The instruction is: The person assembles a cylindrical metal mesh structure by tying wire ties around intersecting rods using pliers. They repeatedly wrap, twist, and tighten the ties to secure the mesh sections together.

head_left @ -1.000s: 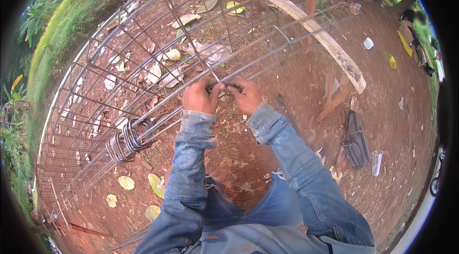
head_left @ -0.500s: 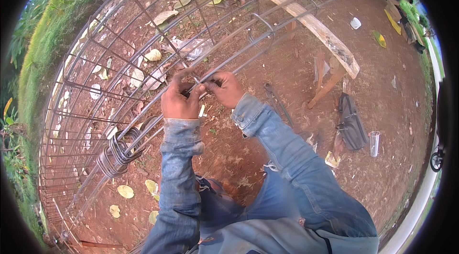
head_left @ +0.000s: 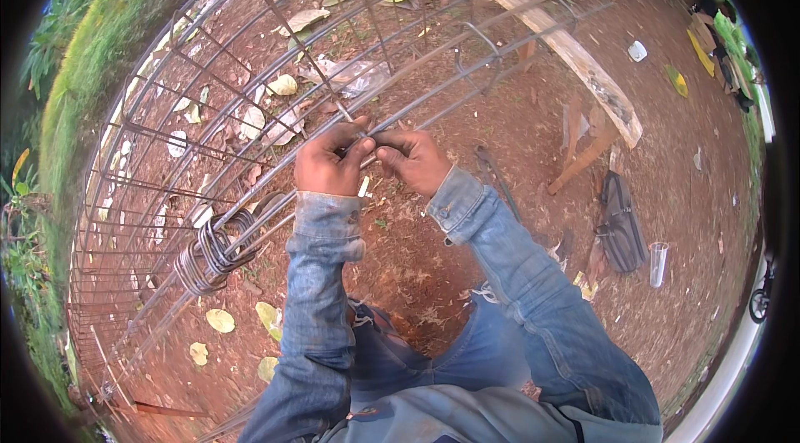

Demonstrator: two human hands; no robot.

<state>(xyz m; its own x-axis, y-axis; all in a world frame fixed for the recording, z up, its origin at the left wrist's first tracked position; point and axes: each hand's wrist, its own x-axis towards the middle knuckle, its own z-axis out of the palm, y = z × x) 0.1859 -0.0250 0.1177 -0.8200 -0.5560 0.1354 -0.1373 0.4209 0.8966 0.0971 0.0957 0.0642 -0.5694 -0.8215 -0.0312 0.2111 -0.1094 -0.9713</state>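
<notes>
My left hand is closed in a pinch at a long steel bar of a rebar cage. Thumb and forefinger meet where a cross bar reaches the long bars. Close against it, my right hand is also pinched, its fingertips touching the same spot. Whatever small thing lies between the fingertips is hidden. Down the bars to the left, a bundle of bent steel stirrups hangs around them. Further loose stirrups sit around the bars toward the upper right.
A rough wooden plank props the bars at the far side, near a slanted wooden leg. On the red soil to the right lie a dark long-handled tool, a grey bag and a clear plastic cup. Dry leaves litter the ground.
The whole view has shifted slightly, so the scene sits further right. My fingertips have drawn closer together at the bar, and the right fingers have curled in more.
</notes>
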